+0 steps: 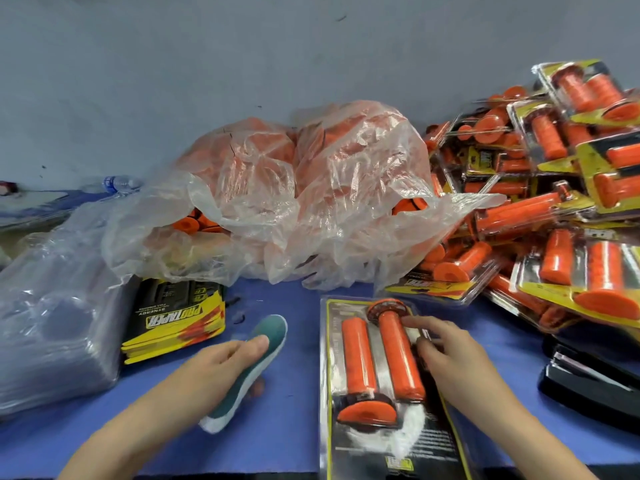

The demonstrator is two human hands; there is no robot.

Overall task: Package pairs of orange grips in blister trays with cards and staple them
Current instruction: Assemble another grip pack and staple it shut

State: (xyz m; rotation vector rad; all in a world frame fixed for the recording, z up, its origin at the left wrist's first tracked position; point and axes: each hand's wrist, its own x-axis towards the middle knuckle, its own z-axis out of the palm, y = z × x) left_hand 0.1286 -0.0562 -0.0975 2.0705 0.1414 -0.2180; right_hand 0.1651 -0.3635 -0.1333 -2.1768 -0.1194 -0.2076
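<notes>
Pack (433,441) on table (294,414), two grips (356,358) seated inside. Right hand (453,358) rests on pack's right side, fingers spread, clasping nothing. Left hand (221,362), left of pack, holds green pad (270,336). Likely light, slick, springy blister; pinch rim near corner. Stapler (588,379) right of pack.

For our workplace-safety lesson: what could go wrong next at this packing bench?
The pack is steadied only by the right hand; the left hand holds a teal pad, so the grips might shift before stapling. The heaped pile of finished packs could slide onto the stapler.
</notes>
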